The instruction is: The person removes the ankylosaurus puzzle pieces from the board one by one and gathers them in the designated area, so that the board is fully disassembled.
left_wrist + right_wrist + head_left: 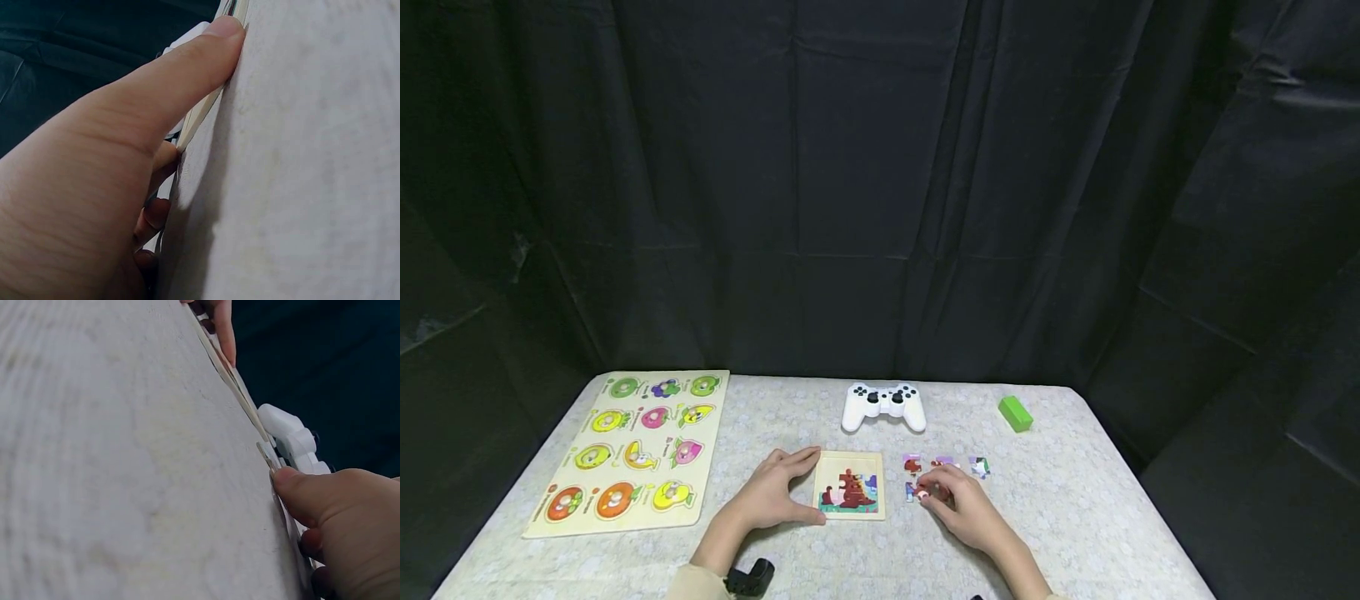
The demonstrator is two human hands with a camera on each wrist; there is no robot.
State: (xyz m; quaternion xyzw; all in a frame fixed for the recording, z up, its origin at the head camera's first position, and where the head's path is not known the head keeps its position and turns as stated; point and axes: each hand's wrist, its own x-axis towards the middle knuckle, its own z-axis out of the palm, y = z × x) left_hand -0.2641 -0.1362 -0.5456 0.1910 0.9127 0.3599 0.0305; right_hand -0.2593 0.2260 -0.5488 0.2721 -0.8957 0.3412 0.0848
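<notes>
In the head view, a square wooden puzzle tray [859,516] lies on the table with joined red and brown pieces in its lower part. My left hand [771,493] touches the tray's left side, thumb at the lower corner and forefinger at the upper one. In the left wrist view the thumb of this hand [112,150] rests along the tray edge [201,115]. To the tray's right, my right hand [964,507] pinches a puzzle piece [922,493]. The right wrist view shows this hand [356,519] with the thin piece [265,455] at its thumb tip, slightly tilted.
Loose puzzle pieces [912,465] lie beside and beyond the right hand, one with green and white [980,467] farthest right. Behind the tray is a white game controller [884,403]. A green block [1016,414] sits at the back right, and a fruit board [647,454] covers the left side.
</notes>
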